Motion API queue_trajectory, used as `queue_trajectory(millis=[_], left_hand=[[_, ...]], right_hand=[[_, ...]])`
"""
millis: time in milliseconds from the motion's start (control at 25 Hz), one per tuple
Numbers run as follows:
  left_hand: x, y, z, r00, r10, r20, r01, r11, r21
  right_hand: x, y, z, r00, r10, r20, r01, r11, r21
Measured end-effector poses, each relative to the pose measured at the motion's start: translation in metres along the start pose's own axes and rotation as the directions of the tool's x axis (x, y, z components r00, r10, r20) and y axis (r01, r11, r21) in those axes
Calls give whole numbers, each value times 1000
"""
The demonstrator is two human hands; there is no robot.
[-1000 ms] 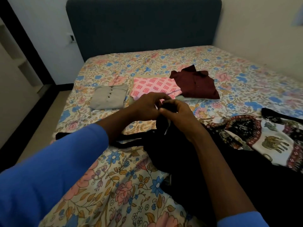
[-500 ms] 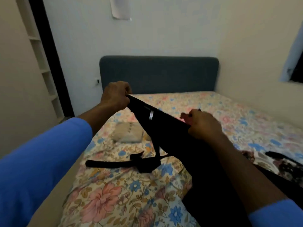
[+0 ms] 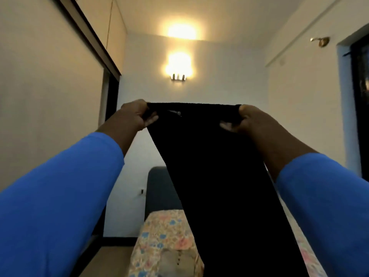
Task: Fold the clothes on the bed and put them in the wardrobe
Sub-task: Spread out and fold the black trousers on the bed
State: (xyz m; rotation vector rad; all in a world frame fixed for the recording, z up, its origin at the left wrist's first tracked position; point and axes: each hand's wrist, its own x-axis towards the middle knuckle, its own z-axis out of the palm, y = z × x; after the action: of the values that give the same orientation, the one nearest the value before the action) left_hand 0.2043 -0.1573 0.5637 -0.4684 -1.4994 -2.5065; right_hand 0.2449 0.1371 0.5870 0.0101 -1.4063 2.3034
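A black garment (image 3: pixel 215 176) hangs in front of me, stretched flat by its top band at head height. My left hand (image 3: pixel 135 114) grips the band's left corner and my right hand (image 3: pixel 245 119) grips its right corner. The cloth falls down over the bed (image 3: pixel 159 230) with the floral sheet. A folded grey garment (image 3: pixel 175 260) with buttons lies on the bed at the bottom of the view. The other clothes on the bed are hidden behind the black cloth.
The wardrobe (image 3: pixel 50 92) stands along the left wall with a dark frame. A blue headboard (image 3: pixel 159 186) backs the bed. A lit wall lamp (image 3: pixel 178 66) hangs above. A dark window (image 3: pixel 361 100) is on the right wall.
Both hands have lifted the black garment from the bed to head height and pulled its top band apart. My view has tilted up towards the wall and ceiling.
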Motion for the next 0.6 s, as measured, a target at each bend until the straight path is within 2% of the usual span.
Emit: queue_trajectory(millis=[80,160,240,280,320,360,400,440,480,520,560,600], left_hand=[[-16,41,11,973,205,-105,-213,974,-72],[-31,89,21,871,441,-217,-455,890,-19],[-45,137,27,760,611,-222,-610,788,84],[-44,157,28,722,661,-204,-638,750,173],[-41,171,27,697,699,-162,-623,701,346],[-38,180,23,700,707,-99,-565,633,530],[-32,184,18,721,693,-18,-495,533,686],[-30,184,12,759,649,51,-441,455,774],[-28,181,4,805,584,100,-409,425,807],[-28,177,-4,847,514,138,-398,440,805],[-26,172,-12,881,431,196,-407,476,780],[-26,165,-18,893,344,291,-440,525,728]], right_hand=[[-2,-34,25,994,-103,-34,106,989,100],[-25,-71,56,946,-321,-55,324,943,78],[-65,-104,86,861,-502,-78,508,856,93],[-82,-116,96,789,-607,-96,607,794,-33],[-97,-123,99,693,-714,-98,653,679,-334],[-100,-132,98,608,-794,-30,589,476,-653],[-103,-137,90,597,-797,89,458,248,-854],[-106,-141,82,712,-685,156,378,186,-907],[-108,-143,70,842,-507,184,333,221,-917],[-107,-144,56,926,-316,206,301,289,-909],[-102,-144,44,948,-177,265,313,355,-881],[-98,-142,32,932,-129,338,360,411,-837]])
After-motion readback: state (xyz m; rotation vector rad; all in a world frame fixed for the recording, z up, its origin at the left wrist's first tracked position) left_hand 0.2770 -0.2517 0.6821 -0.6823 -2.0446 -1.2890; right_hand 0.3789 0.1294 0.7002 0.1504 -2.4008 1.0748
